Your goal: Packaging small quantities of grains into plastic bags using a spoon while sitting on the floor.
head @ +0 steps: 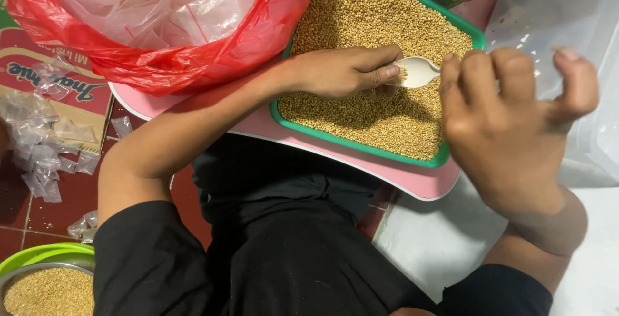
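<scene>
Pink tabletop (412,184) — seed-filled green tray (477,32)

Two hands (348,71) (516,122), one spoon (418,71), one green tray (361,145).

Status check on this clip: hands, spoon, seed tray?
Left hand grips white spoon over green tray of seeds. Right hand raised, fingers curled; contents unclear. Red bag beside tray, not blocking.

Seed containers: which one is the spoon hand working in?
The rectangular green tray at top centre; the left hand holds the white spoon over its seeds. The round green bowl sits untouched at bottom left.
</scene>
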